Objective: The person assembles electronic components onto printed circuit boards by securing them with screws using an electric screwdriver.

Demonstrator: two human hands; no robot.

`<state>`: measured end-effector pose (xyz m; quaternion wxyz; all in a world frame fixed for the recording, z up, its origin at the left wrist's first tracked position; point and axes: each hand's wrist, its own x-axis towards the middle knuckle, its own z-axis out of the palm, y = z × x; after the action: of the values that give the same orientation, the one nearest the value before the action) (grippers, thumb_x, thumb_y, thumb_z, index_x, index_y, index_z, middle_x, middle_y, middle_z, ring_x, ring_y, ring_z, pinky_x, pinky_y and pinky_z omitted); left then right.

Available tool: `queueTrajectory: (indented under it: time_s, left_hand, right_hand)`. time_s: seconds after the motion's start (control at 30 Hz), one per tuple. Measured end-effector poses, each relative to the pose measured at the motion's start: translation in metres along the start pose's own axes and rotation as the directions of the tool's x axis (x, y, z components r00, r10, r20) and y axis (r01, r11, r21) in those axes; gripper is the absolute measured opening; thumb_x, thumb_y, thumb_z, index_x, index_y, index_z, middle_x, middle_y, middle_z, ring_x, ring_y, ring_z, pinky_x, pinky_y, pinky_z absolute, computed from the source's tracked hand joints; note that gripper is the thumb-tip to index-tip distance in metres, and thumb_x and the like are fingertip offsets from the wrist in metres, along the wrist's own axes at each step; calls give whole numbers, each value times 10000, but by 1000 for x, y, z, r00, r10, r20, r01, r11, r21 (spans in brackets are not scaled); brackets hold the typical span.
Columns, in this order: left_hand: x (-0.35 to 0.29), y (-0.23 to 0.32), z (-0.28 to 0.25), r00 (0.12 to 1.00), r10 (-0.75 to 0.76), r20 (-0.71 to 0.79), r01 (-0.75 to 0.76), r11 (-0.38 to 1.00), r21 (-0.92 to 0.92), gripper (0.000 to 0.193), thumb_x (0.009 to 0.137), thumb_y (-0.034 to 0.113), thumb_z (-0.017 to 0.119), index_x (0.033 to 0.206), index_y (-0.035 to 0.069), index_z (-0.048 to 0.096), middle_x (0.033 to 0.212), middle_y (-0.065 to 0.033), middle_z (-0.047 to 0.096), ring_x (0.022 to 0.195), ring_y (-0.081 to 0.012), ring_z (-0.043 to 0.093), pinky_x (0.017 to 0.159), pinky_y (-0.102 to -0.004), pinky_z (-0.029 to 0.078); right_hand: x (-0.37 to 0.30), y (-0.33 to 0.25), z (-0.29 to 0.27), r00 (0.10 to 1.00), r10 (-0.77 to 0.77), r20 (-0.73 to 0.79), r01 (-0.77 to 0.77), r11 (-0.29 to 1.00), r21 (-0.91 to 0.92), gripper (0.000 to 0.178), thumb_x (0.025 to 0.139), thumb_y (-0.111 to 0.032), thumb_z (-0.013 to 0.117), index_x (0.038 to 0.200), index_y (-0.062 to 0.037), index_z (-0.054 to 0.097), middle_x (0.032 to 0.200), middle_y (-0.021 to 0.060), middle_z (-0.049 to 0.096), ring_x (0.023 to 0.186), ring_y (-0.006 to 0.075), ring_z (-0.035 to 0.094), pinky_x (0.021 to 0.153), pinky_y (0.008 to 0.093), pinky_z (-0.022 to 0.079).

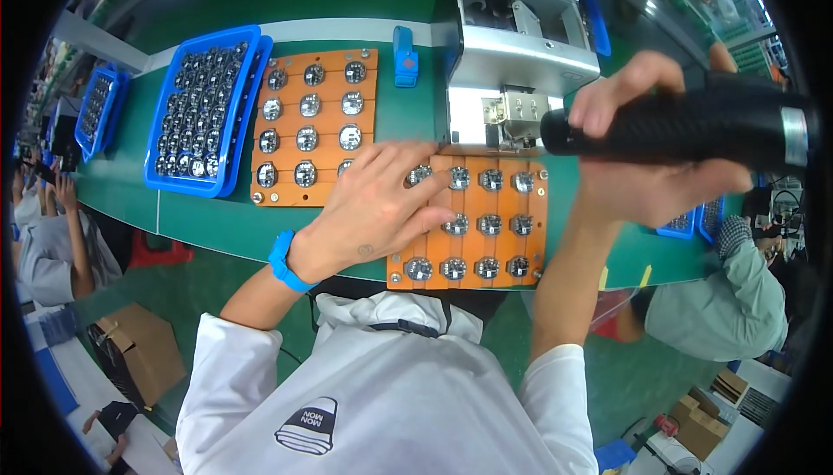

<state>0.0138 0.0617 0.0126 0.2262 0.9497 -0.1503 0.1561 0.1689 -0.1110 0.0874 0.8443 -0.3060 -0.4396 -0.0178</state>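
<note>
My right hand (646,150) is wrapped round a black electric screwdriver (694,125), whose narrow end points left, close to the front of a silver machine (521,67) that looks like a screw feeder. My left hand (386,197) lies over the left part of an orange fixture plate (473,249), fingers stretched and thumb apart, touching it. Rows of small round circuit-board pieces (490,225) sit in this plate. Beneath my left hand some of the pieces are hidden. A second orange plate (330,119) with similar pieces stands to the left, its lower right corner partly covered by that hand.
Farther left, a blue tray (156,158) is filled with round pieces, and another blue tray (84,141) stands beyond it. A blue strap-like item (405,63) lies by the machine. The green tabletop (204,225) ends near my body. Other people sit on both sides.
</note>
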Motion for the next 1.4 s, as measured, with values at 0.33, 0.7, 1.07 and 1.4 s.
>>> queueTrajectory:
  time_s: [0.33, 0.7, 1.07, 1.4]
  left_hand:
    - [5, -1, 1, 999, 41, -35, -41, 999, 8, 377, 825, 361, 691, 1051, 60, 667, 1078, -142, 612, 988, -289, 600, 859, -396, 449]
    - [1, -2, -1, 999, 37, -34, -36, 999, 16, 366, 820, 379, 689, 1008, 66, 675, 1109, -145, 615, 972, -282, 599, 857, -394, 456]
    - [1, -2, 1, 1000, 28, -12, -28, 999, 31, 375, 813, 399, 689, 993, 70, 676, 1132, -138, 618, 998, -273, 588, 873, -389, 456]
    - [2, -3, 0, 1000, 24, 1, -24, 1000, 16, 387, 816, 409, 683, 998, 67, 675, 1136, -142, 618, 996, -271, 589, 878, -396, 456]
  right_hand:
    - [-12, 9, -14, 995, 45, 91, -48, 999, 25, 965, 848, -805, 332, 1468, -77, 198, 805, 135, 533, 587, 221, 549, 553, 377, 491]
    - [-18, 6, 2, 934, 339, 111, -320, 934, -157, 1028, 781, -836, 414, 1429, -56, 247, 777, 115, 541, 591, 209, 557, 565, 361, 503]
    - [-54, 29, 1, 906, 419, 59, -419, 908, -17, 955, 778, -816, 455, 1386, -99, 286, 769, 115, 543, 574, 216, 551, 541, 344, 485]
    - [-58, 25, 10, 884, 467, 14, -455, 867, -203, 985, 740, -854, 463, 1391, -128, 315, 768, 111, 535, 586, 220, 539, 557, 338, 469]
